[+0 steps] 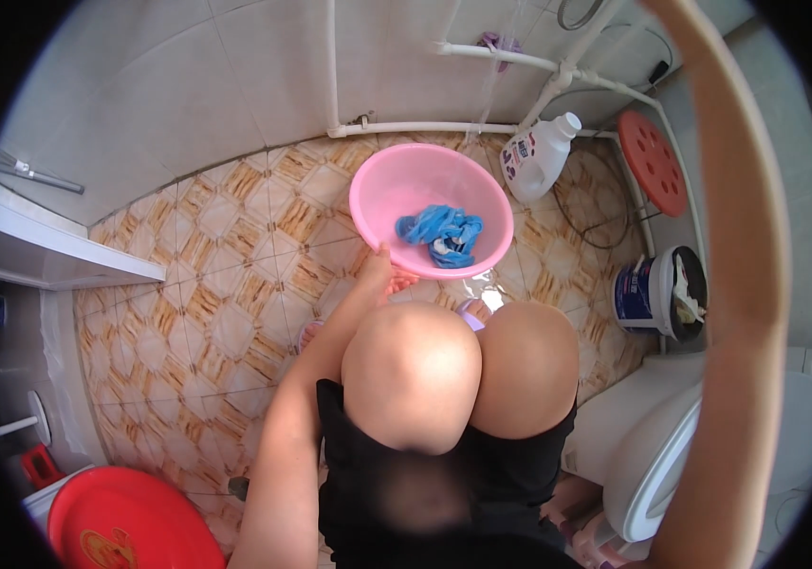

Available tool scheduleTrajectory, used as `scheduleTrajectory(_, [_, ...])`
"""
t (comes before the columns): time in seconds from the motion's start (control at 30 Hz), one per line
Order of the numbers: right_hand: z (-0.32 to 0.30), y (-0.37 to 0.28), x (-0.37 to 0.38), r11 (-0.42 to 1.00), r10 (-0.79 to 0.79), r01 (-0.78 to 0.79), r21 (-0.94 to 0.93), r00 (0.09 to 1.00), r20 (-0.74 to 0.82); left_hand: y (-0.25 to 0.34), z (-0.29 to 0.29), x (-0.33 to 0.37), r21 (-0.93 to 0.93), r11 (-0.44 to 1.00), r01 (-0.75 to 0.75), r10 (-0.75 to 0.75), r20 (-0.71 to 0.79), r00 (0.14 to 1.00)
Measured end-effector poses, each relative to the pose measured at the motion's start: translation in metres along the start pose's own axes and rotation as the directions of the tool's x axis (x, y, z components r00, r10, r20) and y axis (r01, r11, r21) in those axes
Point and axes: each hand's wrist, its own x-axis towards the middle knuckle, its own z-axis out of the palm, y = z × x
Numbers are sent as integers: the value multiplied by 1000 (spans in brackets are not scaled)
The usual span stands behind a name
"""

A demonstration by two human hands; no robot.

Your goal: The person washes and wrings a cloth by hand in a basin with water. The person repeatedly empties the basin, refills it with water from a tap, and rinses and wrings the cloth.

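A pink plastic basin (382, 190) stands tilted on the tiled floor in front of my knees. Inside it lies a bunched blue cloth item (444, 232) with some white parts; its exact kind does not show. My left hand (387, 272) grips the basin's near left rim, thumb on top and fingers under it. A thin stream of water (489, 100) falls from above toward the basin's far right side. My right arm (743, 256) reaches up along the right, and its hand is beyond the upper edge of the view.
Right of the basin stands a white jug (537, 156). Behind it a red round stool (653, 163) leans by the wall pipes (425, 128). A bucket (653, 294) and a white toilet (624, 474) are at right. A red basin (131, 526) lies at lower left.
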Motion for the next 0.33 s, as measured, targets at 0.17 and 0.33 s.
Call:
scheduleTrajectory(0.17, [137,-24,-212,814,394,-451,367,892,222,6,-5,-16,-21,1000,-22,20,-107,994])
scheduleTrajectory(0.33, [200,-34,-395,1,719,-988,156,109,687,-6,-4,1,-7,1000,5,-5,8,1000])
